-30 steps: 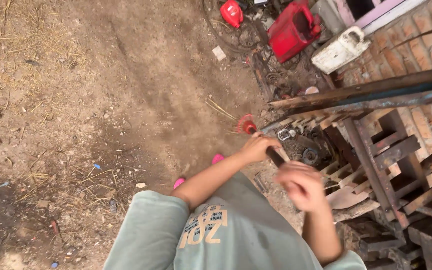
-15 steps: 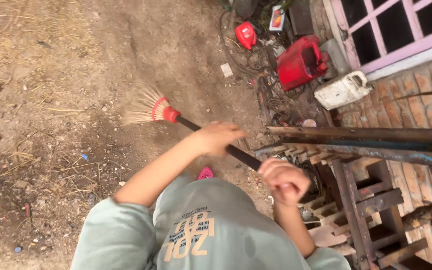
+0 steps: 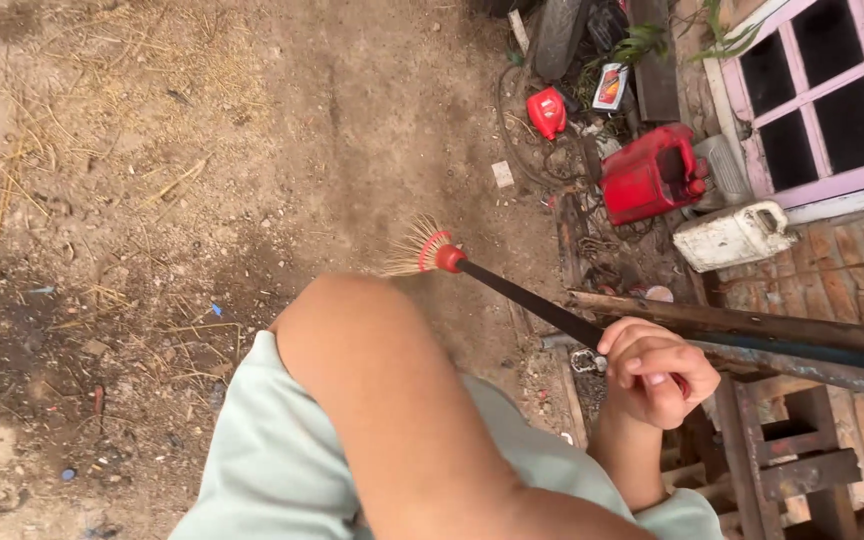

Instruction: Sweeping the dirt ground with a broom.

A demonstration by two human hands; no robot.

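My right hand [image 3: 657, 372] is closed around the near end of a broom's black handle [image 3: 527, 298]. The handle slants up and left to a red collar [image 3: 439, 250] with a fan of straw bristles [image 3: 412, 247] held over the dirt ground [image 3: 252, 150]. My left arm [image 3: 392, 400] fills the foreground, bent with the elbow raised, and its hand is hidden. I wear a pale green shirt [image 3: 262, 470].
A rusty metal bar [image 3: 752, 325] and a metal frame [image 3: 782, 460] stand close to my right hand. Beyond them lie a red fuel can [image 3: 649, 175], a white jerrycan [image 3: 732, 235], a small red container [image 3: 547, 110], and a pink-framed window [image 3: 822, 100] in a brick wall. Straw litters the ground at left.
The broom head has swung down and to the right, closer to me. My left hand has left the handle and gone from view, with the arm raised into the foreground.
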